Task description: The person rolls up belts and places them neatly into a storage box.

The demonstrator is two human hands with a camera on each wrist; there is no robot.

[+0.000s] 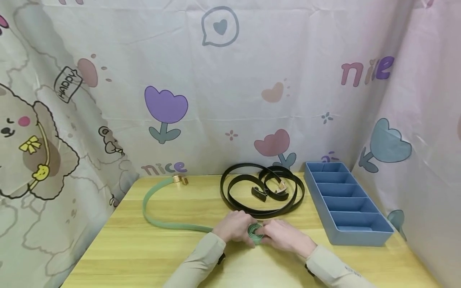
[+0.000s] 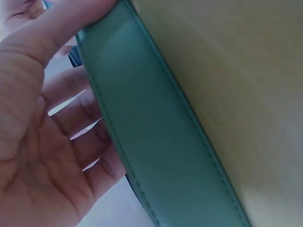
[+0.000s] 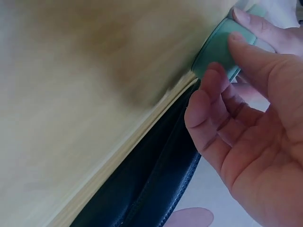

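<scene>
A green belt (image 1: 173, 226) with stitched edges lies on the table, one end rolled into a tight coil (image 1: 255, 231) standing on its edge. The left hand (image 1: 235, 227) is at the coil's left side, and in the left wrist view its thumb and fingers pinch the green strap (image 2: 142, 109). From the other side, the right hand (image 1: 282, 237) holds the coil. In the right wrist view, the right thumb and fingers grip the rolled green leather (image 3: 220, 49). The belt's unrolled length curves left and back to a gold-coloured buckle (image 1: 177, 179).
Black belting (image 1: 230, 200) lies in loose loops just behind the hands, with a dark buckle (image 1: 259, 194) and a gold-toned one (image 1: 281, 187). A blue divided box (image 1: 329, 224) with several compartments stands at the right. Printed curtains (image 1: 216, 100) hang behind the wooden table (image 1: 119, 248).
</scene>
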